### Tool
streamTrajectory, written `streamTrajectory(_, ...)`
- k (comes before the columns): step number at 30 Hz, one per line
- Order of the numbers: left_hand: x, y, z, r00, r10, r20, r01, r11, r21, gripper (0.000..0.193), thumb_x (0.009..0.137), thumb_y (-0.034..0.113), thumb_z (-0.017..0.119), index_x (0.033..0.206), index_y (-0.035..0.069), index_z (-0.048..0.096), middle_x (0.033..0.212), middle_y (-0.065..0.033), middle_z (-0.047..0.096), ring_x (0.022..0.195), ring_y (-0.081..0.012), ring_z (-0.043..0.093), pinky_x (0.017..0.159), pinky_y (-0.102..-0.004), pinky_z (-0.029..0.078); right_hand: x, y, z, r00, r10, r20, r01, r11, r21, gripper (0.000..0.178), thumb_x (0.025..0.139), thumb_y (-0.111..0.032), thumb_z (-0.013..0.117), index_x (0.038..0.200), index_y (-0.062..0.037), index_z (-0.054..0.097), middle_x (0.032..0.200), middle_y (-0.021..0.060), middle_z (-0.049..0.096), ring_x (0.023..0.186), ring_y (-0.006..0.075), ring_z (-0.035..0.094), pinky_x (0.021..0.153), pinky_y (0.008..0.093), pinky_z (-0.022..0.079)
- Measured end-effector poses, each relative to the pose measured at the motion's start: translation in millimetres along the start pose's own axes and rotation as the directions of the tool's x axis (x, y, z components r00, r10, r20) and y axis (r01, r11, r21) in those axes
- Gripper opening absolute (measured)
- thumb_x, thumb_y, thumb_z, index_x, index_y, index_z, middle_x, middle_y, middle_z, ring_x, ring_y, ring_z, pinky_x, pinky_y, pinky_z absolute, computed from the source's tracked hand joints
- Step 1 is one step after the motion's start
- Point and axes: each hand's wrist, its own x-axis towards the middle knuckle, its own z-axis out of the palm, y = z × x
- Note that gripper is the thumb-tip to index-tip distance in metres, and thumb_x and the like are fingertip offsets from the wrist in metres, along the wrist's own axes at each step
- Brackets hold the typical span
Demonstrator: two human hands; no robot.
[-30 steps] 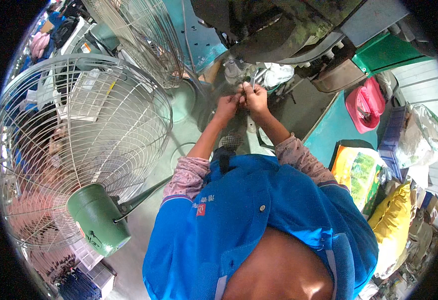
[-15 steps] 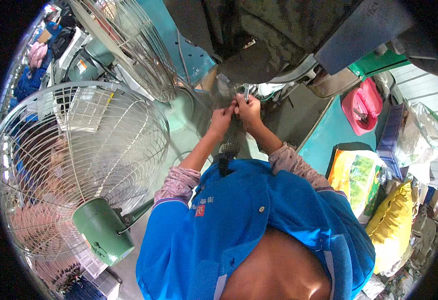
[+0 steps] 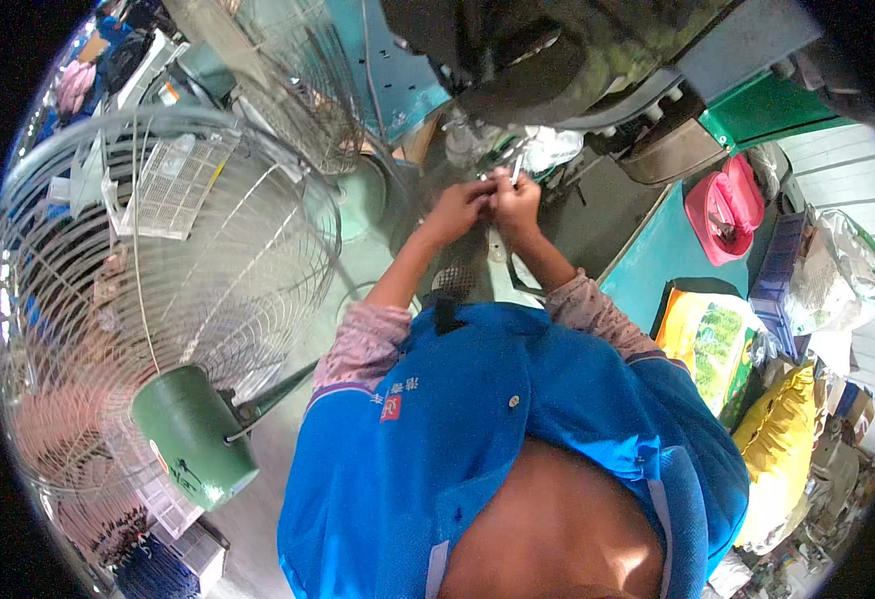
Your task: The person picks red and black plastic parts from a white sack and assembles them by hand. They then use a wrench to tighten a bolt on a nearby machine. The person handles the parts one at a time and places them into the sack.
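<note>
My right hand [image 3: 517, 212] is closed around a slim, light-coloured stick-like piece [image 3: 517, 172], whose end juts out above the fingers; its kind is too small to tell. Close against it, my left hand [image 3: 454, 215] has its fingers pinched together, meeting the right fingertips. Whatever sits between the left fingers is hidden. Both hands are in front of a big dark machine [image 3: 597, 70], just below its lower edge. Clear crumpled plastic [image 3: 555, 148] and small metallic parts lie just beyond the fingertips.
A large wire-caged fan [image 3: 198, 429] stands at my left, with a second fan [image 3: 278, 80] behind it. On the right are a teal surface [image 3: 647, 240], a pink container [image 3: 722, 210], a printed yellow-green bag [image 3: 707, 349] and a yellow sack [image 3: 777, 449].
The whole view has shifted slightly. My hands stay together, with the left fingers now more over the right fingertips. The stick-like piece shows more of its length.
</note>
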Motion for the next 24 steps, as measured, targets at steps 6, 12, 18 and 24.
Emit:
streamTrajectory(6, -36, 16, 22, 0.965, -0.26, -0.041, 0.186, 0.783, -0.593, 0.015, 0.08, 0.005, 0.051, 0.091, -0.005, 0.054, 0.089, -0.0153, 0.062, 0.082, -0.0245, 0.062, 0.071, -0.0352, 0.048, -5, -30, -41, 0.952, -0.189, 0.24, 0.305, 0.637, -0.708, 0.029, 0.089, -0.026, 0.045, 0.084, 0.0001, 0.057, 0.062, 0.0136, 0.057, 0.054, 0.0186, 0.058, 0.053, 0.0362, 0.045)
streamTrajectory(12, -30, 20, -17, 0.891, -0.067, -0.449, -0.302, 0.653, -0.695, 0.015, 0.073, 0.01, 0.055, 0.085, 0.001, 0.054, 0.075, -0.0072, 0.055, 0.065, -0.0146, 0.05, 0.062, -0.0277, 0.042, 10, -120, -17, 0.699, 0.484, 0.526, -0.347, 0.873, -0.343, 0.032, 0.092, -0.035, 0.042, 0.089, -0.0052, 0.055, 0.053, -0.0004, 0.045, 0.04, 0.008, 0.037, 0.034, 0.0227, 0.029)
streamTrajectory(18, 9, 51, -44, 0.882, -0.224, -0.414, -0.278, 0.462, -0.842, 0.017, 0.074, 0.007, 0.059, 0.091, 0.002, 0.059, 0.07, -0.0029, 0.053, 0.053, -0.0113, 0.042, 0.052, -0.0266, 0.036, 57, -158, -12, 0.559, 0.672, 0.486, -0.311, 0.713, -0.629, 0.04, 0.089, -0.044, 0.043, 0.081, -0.0073, 0.055, 0.048, -0.006, 0.031, 0.036, 0.0044, 0.024, 0.031, 0.0205, 0.018)
streamTrajectory(24, 27, 60, -37, 0.868, -0.144, -0.476, -0.284, 0.642, -0.712, 0.022, 0.081, 0.005, 0.056, 0.101, -0.002, 0.06, 0.075, -0.0001, 0.057, 0.054, -0.0052, 0.044, 0.047, -0.0189, 0.034, 124, -155, -28, 0.188, 0.733, 0.654, -0.092, 0.676, -0.731, 0.045, 0.084, -0.05, 0.046, 0.092, -0.0065, 0.05, 0.052, -0.0064, 0.031, 0.039, 0.0047, 0.029, 0.032, 0.02, 0.02)
